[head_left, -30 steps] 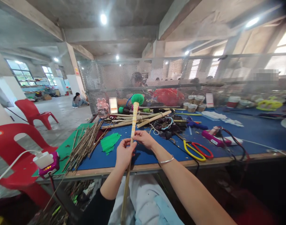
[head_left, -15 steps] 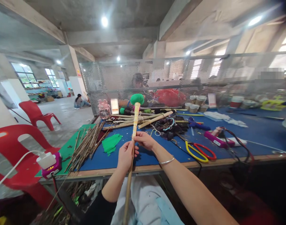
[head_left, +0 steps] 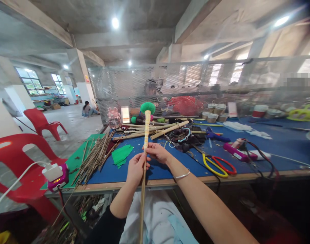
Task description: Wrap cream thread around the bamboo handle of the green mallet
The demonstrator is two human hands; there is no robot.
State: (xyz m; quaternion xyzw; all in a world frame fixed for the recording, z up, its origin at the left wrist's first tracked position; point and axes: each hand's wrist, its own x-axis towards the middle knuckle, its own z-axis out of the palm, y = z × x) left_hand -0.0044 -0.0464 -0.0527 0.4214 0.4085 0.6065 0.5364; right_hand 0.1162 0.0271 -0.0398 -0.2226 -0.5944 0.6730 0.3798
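A long wooden stick (head_left: 142, 200) stands tilted in front of me, its upper part wrapped in pale yellow tape (head_left: 146, 132). On its far end sits a round green cloth-like head (head_left: 148, 107). Around the stick, just below the wrapping, my left hand (head_left: 136, 167) is closed. Slightly higher, my right hand (head_left: 157, 152) pinches the wrapped part near its lower end; a bangle circles that wrist. A green cloth piece (head_left: 121, 155) lies on the blue tabletop left of the hands.
Thin sticks (head_left: 96, 157) lie bundled at left, thicker poles (head_left: 170, 129) behind. Scissors (head_left: 216, 165) with yellow and red handles lie right, near a purple power strip (head_left: 238, 151). A perforated metal screen (head_left: 190, 78) backs the table. Red chairs (head_left: 43, 123) stand left; a person (head_left: 89, 109) sits beyond.
The lower end of the stick has swung slightly right, and its green head has tipped a little. Both hands keep their grip. The whole view has shifted slightly.
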